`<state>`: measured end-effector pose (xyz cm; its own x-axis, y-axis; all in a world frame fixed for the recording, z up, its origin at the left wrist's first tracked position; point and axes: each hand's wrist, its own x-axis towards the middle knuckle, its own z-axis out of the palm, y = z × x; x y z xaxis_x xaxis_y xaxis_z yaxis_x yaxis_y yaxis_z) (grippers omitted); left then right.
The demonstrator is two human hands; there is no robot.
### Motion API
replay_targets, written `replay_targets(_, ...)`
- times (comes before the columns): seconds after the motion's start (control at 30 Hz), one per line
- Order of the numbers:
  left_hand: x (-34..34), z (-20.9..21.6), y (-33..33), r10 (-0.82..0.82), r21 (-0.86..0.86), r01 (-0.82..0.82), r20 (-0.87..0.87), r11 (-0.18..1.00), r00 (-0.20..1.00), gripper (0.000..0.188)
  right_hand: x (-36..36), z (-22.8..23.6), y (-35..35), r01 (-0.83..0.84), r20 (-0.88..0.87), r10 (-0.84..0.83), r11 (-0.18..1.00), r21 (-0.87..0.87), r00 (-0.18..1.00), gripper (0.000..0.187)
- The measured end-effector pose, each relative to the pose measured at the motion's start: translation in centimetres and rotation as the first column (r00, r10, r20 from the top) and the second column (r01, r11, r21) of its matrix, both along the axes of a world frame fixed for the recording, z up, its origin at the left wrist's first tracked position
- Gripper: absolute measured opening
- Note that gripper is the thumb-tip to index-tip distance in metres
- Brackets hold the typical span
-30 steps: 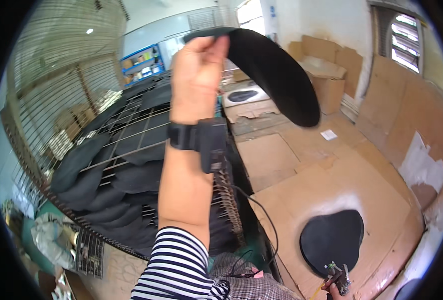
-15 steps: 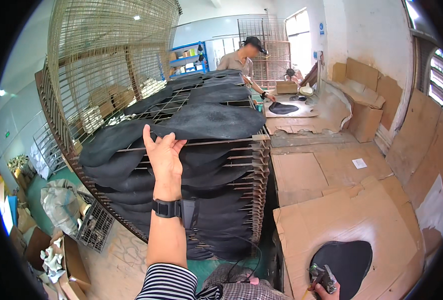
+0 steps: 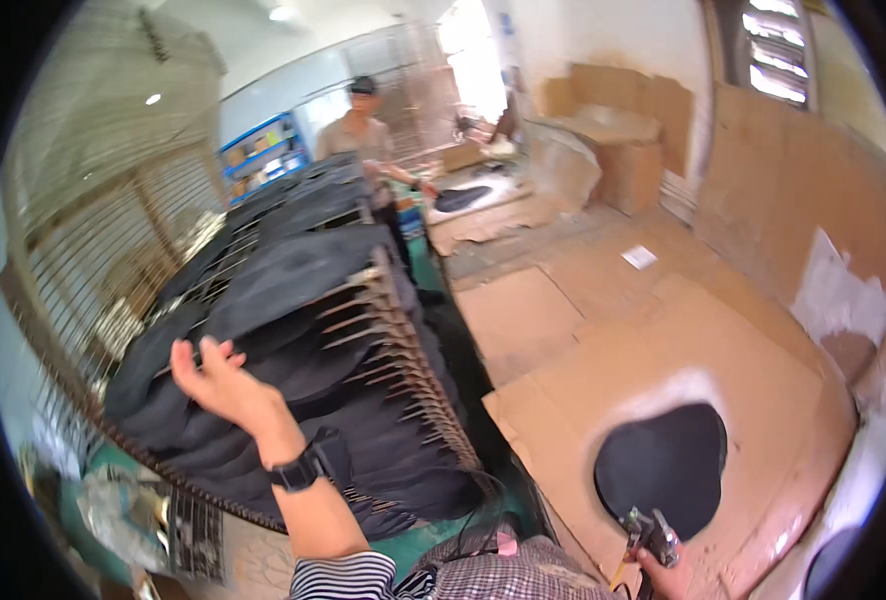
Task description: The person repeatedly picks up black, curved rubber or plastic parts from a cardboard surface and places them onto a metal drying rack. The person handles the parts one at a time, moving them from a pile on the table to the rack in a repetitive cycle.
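Observation:
In my right hand (image 3: 669,574) is a small metal spray gun (image 3: 653,534), held at the near edge of a flat black rounded piece (image 3: 660,462). That piece lies on brown cardboard (image 3: 553,400) with a pale sprayed patch beyond it. My left hand (image 3: 221,384), with a black band on its wrist, is open, its fingers loosely bent and holding nothing. It is in front of a wire rack (image 3: 403,340) stacked with similar black sheets, nearest to the top sheet (image 3: 298,278). Whether a fingertip touches a sheet, I cannot tell.
A co-worker (image 3: 358,138) stands past the rack, one hand near another black piece (image 3: 462,198) on the bench. Raised wire shelves (image 3: 113,150) rise at the left. Cardboard sheets (image 3: 793,200) line the right wall. A clear plastic bag (image 3: 118,520) is on the floor.
The view has swung to the right. My left hand has come away from the top sheet's front edge. My right hand still grips the spray gun, now with more of it in view.

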<state>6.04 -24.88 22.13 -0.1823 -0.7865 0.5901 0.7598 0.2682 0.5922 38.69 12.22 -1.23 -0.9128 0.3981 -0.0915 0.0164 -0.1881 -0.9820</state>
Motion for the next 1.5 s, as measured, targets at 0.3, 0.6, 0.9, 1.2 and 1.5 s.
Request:
replay_targets(0.3, 0.1, -10.9, 17.8, -0.634, -0.258, 0.738, 0.387, 0.623, 0.670, 0.013, 3.0, -1.0, 0.3, 0.223, 0.068, -0.215, 0.964, -0.148, 0.974, 0.045)
replay_targets(0.6, -7.0, -31.9, 33.5, -0.387, 0.398, 0.916, 0.853, 0.047, -0.351, 0.020, 7.1, -3.8, -1.6, 0.448, 0.249, -0.408, 0.884, -0.131, 0.878, 0.046)
replay_targets(0.9, -11.3, -42.3, 49.0, 0.258, 0.482, 0.876, 0.849, -0.016, -0.462, 0.033, 6.2, -4.0, -3.2, 0.576, 0.507, -0.516, 0.816, 0.045, 0.691, 0.056)
replay_targets(1.2, -13.8, -42.6, 51.5, 0.561, 0.445, 0.887, 0.769, -0.123, -0.308, 0.043, 0.7, -5.8, -2.8, 0.621, 0.605, -0.493, 0.784, -0.003, 0.625, 0.056)
replay_targets(1.5, -14.1, -44.2, 47.6, -0.030, 0.718, 0.692, 0.692, -0.077, -0.722, 0.031, -0.6, -3.2, -0.8, 0.608, 0.456, -0.541, 0.794, -0.002, 0.707, 0.056)
